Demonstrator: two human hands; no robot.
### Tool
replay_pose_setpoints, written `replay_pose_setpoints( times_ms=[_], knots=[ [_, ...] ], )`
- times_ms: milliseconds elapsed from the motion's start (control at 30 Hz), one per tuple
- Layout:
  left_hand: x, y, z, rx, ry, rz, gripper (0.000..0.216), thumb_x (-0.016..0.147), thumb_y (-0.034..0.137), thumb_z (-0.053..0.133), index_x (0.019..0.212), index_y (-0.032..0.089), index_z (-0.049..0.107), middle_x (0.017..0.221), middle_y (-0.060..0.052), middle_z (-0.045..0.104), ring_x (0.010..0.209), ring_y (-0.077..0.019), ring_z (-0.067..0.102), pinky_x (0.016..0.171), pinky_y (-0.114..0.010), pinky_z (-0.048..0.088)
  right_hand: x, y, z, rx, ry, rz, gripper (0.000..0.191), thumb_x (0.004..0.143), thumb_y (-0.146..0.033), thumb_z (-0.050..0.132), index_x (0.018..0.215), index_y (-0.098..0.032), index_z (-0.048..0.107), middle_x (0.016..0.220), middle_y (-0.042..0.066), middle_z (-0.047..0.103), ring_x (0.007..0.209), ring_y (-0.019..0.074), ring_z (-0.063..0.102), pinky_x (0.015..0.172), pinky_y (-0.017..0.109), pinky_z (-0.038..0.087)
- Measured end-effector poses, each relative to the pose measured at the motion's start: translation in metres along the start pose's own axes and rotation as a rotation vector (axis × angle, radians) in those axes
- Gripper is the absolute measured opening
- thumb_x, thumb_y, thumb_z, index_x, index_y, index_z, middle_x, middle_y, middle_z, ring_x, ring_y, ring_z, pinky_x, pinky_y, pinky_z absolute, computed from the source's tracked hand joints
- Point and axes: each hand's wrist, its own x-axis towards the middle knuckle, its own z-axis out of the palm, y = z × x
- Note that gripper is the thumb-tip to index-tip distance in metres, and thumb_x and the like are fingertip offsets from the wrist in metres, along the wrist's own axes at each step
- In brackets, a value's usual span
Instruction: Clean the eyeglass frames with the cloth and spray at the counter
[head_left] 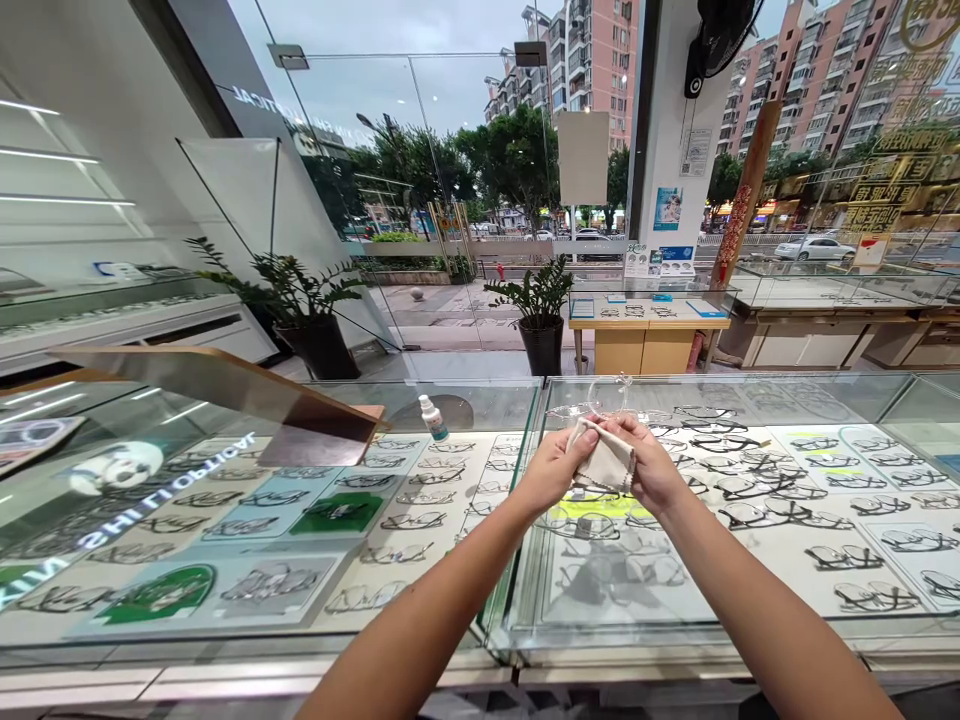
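Above the right-hand glass display case, my left hand (556,466) pinches a pale cleaning cloth (609,464) between thumb and fingers. My right hand (651,460) is closed on the other side of the same cloth, its fingertips close to the left ones. Just beyond my fingers shows a thin-rimmed, clear pair of eyeglasses (571,410), the cloth lying against its middle. My hands cover part of the frame, so which fingers grip it is hidden. A white spray bottle (433,418) stands on the left case, away from my left hand.
Rows of eyeglasses (761,512) lie inside the glass display case (525,600) under my hands. On the left case stands a tilted wooden-backed panel (300,405). Potted plants (541,340) and a small wooden display table (649,345) stand beyond, before the glass doors.
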Motion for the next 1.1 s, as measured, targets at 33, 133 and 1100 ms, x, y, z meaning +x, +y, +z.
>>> replay_pose_setpoints(
  times_ms=[33, 133, 1100],
  knots=[
    [0.000, 0.001, -0.001, -0.009, -0.030, -0.008, 0.064, 0.072, 0.075, 0.076, 0.077, 0.013, 0.067, 0.064, 0.002, 0.053, 0.059, -0.0086, 0.042, 0.056, -0.022, 0.034, 0.001, -0.001, -0.001, 0.007, 0.008, -0.004, 0.041, 0.056, -0.043, 0.100, 0.073, -0.022, 0.070, 0.099, 0.000, 0.081, 0.080, 0.0146, 0.072, 0.076, 0.027, 0.057],
    [-0.001, 0.004, -0.003, -0.070, -0.126, -0.035, 0.059, 0.072, 0.068, 0.082, 0.089, 0.012, 0.071, 0.076, -0.001, 0.061, 0.067, -0.0106, 0.051, 0.063, -0.022, 0.041, 0.003, -0.005, -0.004, 0.021, 0.013, -0.010, 0.040, 0.054, -0.040, 0.101, 0.069, -0.021, 0.069, 0.099, 0.000, 0.080, 0.082, 0.0144, 0.072, 0.078, 0.027, 0.058],
    [-0.005, 0.005, 0.009, 0.028, 0.059, 0.068, 0.060, 0.073, 0.068, 0.080, 0.097, 0.013, 0.072, 0.074, 0.000, 0.063, 0.064, -0.0113, 0.052, 0.060, -0.023, 0.041, 0.001, 0.000, -0.004, -0.046, 0.022, 0.004, 0.040, 0.056, -0.044, 0.100, 0.078, -0.023, 0.074, 0.089, 0.000, 0.079, 0.073, 0.0140, 0.069, 0.068, 0.026, 0.054]
  ],
)
